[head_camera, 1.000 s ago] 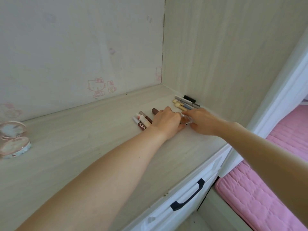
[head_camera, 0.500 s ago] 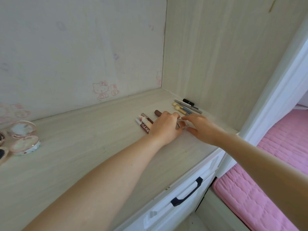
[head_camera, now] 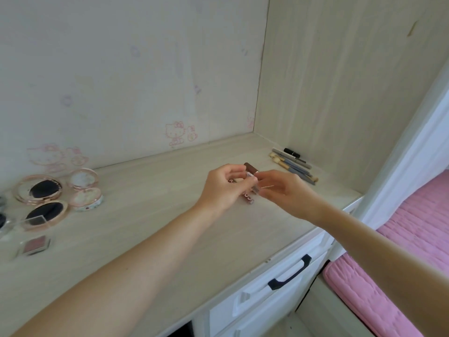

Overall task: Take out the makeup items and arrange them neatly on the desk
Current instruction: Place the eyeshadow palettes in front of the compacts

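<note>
Both hands have lifted off the pale wood-grain surface; left hand and right hand fingers pinch a small clear tube.

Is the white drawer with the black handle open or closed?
Closed: the drawer front sits flush under the desk edge, and no gap or inside shows.

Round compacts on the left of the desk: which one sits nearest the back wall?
The small pale-lidded compact, just under the wall stickers. The two rose-gold ones with dark centres and the floral one lie nearer the desk's front edge.
</note>
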